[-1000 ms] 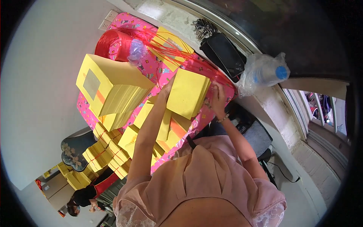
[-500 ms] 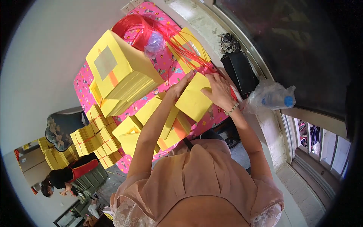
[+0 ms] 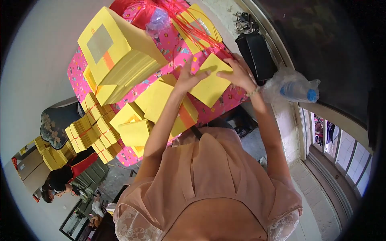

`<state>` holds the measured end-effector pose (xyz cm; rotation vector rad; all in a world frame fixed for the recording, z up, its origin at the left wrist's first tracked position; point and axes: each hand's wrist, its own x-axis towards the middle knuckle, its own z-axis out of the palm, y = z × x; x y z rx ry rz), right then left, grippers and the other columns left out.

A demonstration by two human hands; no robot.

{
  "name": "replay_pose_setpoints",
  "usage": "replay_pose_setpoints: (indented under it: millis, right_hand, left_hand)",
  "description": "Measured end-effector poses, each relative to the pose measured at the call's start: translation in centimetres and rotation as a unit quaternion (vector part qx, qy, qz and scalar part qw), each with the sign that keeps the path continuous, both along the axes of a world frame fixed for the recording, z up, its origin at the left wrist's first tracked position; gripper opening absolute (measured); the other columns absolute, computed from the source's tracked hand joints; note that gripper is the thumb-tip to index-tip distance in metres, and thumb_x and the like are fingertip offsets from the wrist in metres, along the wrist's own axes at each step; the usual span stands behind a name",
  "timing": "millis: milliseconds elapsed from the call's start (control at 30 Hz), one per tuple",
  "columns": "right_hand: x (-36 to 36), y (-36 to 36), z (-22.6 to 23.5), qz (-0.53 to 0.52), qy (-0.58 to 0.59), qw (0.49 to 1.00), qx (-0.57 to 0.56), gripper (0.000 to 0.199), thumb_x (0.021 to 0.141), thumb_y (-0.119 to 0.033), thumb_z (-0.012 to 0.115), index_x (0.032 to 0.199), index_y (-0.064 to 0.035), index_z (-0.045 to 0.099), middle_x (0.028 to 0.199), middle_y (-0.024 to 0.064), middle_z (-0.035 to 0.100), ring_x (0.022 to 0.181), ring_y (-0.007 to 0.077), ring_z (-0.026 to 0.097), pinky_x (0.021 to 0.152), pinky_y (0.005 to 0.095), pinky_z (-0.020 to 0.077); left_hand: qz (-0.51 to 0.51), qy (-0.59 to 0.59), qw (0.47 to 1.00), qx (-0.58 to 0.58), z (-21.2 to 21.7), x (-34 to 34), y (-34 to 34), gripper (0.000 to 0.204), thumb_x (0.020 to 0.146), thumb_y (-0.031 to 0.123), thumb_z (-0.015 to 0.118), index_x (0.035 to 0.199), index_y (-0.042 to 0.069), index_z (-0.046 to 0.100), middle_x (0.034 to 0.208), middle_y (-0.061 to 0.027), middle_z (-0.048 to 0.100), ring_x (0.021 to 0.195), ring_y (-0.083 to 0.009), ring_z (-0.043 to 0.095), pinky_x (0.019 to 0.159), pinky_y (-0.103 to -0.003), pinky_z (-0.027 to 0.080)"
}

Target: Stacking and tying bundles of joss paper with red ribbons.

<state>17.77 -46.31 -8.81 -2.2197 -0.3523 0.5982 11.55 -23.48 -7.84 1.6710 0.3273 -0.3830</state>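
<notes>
Left hand (image 3: 189, 76) spread open, fingers fanned, palm pressing the left edge of a yellow paper stack (image 3: 209, 82). Right hand (image 3: 237, 74) curled over the stack's upper right edge, fingers bent, gripping it from that side. Stack held between both hands, resting tilted on the counter (image 3: 78, 76) with its pink patterned cover, near the counter's right end.

Looks like the squaring-up or gathering step: one bundle being aligned between two palms. Next move would seem to call for a firm, even squeeze from both sides so loose sheets do not fan out, with care around the red strings (image 3: 189, 20) lying just beyond.

Stack itself: flat, square, bright yellow, plain top face, thin compared with its neighbours, corners pointing like a diamond.

Going left to right: small bundles tied with red string (image 3: 86, 130) at the counter's left edge, a tall pile with a silver square and orange strip (image 3: 116, 54) well left of the hands, more yellow sheets (image 3: 161, 100) under the left forearm, a black box (image 3: 255, 54) and a bagged plastic bottle (image 3: 293, 88) on the ledge at right.
</notes>
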Motion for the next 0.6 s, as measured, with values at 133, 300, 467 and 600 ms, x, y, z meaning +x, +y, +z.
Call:
replay_pose_setpoints:
  millis: [133,300,467,600]
  right_hand:
    - [2.2,0.3,1.6,0.058,0.172,0.981,0.063,0.060,0.081,-0.029,0.077,0.126,0.0035,0.056,0.113,0.0106,0.065,0.102,0.0138,0.061,0.088,0.0279,0.0479]
    - [3.7,0.1,0.8,0.132,0.287,0.940,0.130,0.055,0.087,-0.032,0.072,0.128,0.0017,0.057,0.115,0.0087,0.066,0.104,0.0126,0.061,0.088,0.0272,0.0475]
    - [4.9,0.0,1.3,0.076,0.365,0.907,0.194,0.053,0.091,-0.033,0.068,0.130,-0.0002,0.056,0.119,0.0056,0.064,0.106,0.0122,0.060,0.092,0.0263,0.0467]
    - [5.2,0.9,-0.8,-0.005,0.420,0.853,0.310,0.060,0.092,-0.034,0.066,0.137,0.0004,0.046,0.124,0.0072,0.062,0.110,0.0131,0.060,0.095,0.0274,0.0472]
  left_hand:
    - [0.188,-0.152,0.953,0.180,5.3,-7.8,-3.7,0.094,0.082,0.019,0.075,0.150,-0.005,0.014,0.148,-0.0260,0.030,0.138,-0.0319,0.031,0.110,-0.042,0.032]
    - [0.320,-0.040,0.929,-0.180,3.9,-13.4,-8.4,0.089,0.085,0.017,0.071,0.149,-0.004,0.011,0.144,-0.0185,0.033,0.135,-0.0222,0.033,0.107,-0.038,0.034]
    - [0.355,0.069,0.857,-0.366,-1.2,-10.7,-7.2,0.062,0.094,0.052,0.048,0.134,0.005,0.046,0.130,-0.0095,0.055,0.119,-0.0219,0.054,0.096,-0.043,0.047]
    - [0.352,0.071,0.854,-0.376,-2.0,-9.3,-6.2,0.090,0.083,0.077,0.041,0.140,0.007,0.043,0.136,-0.0107,0.053,0.123,-0.0263,0.050,0.097,-0.049,0.042]
